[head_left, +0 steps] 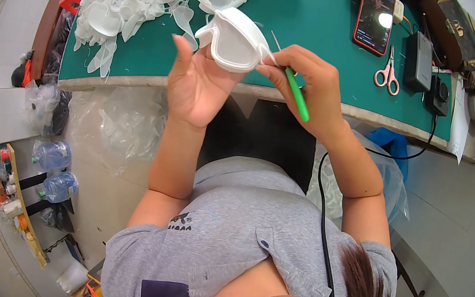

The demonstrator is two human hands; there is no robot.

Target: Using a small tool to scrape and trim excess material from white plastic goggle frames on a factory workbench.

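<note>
A white goggle frame (230,64), shaped like a mask with a wide lens opening, is held up just above the near edge of the table. My left hand (200,90) supports it from below and behind, palm up, with the thumb spread away and the fingertips hidden behind the frame. In my right hand (316,83) is a green-handled trimming knife (297,94), its thin pointed blade facing away from me. The right thumb and forefinger also meet at the frame's right side, where a thin white strip shows; whether they pinch it I cannot tell.
A heap of white plastic goggle parts (106,19) covers the far left of the green table mat (308,16). To the right lie a phone (374,18), pink-handled scissors (388,76), a dark grey box (419,62) and a small black device (438,96) with a cable.
</note>
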